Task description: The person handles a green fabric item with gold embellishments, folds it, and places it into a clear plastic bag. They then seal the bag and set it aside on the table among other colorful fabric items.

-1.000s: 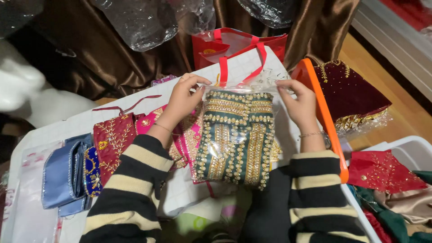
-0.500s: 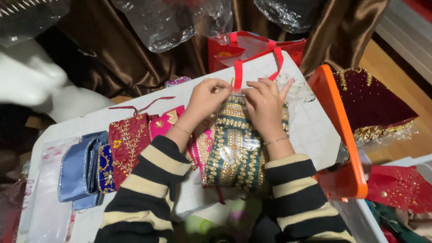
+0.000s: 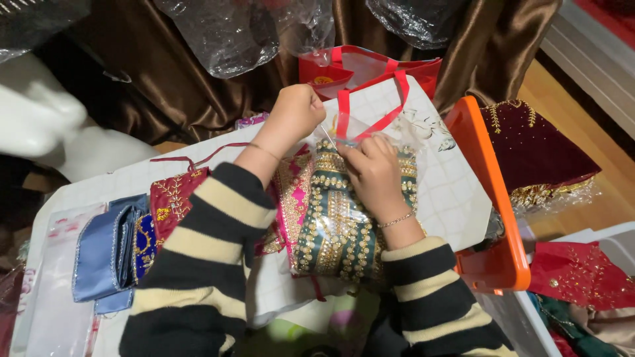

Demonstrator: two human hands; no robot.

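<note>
A green cloth pouch with gold bead embroidery [image 3: 334, 228], wrapped in a clear plastic bag, lies on the white table [image 3: 436, 198] in front of me. My left hand [image 3: 297, 112] is closed in a fist above its top left, pinching the edge of the clear plastic. My right hand [image 3: 374, 168] rests on the pouch's upper part, fingers pressed on the plastic opening. Under the pouch lies a pink embroidered pouch [image 3: 291, 192]. Both my sleeves are striped black and cream.
A red embroidered pouch [image 3: 172, 198] and blue satin pouches [image 3: 109, 254] lie at the left. A red-handled bag [image 3: 370, 73] stands behind the table. An orange bin lid [image 3: 489, 192] stands at the right, beside maroon embroidered cloth [image 3: 536, 149]. Brown curtain [image 3: 165, 79] hangs behind.
My hands came together from the pouch's two top corners to its top middle. The left hand closed into a fist on the plastic, and the right hand settled on the pouch.
</note>
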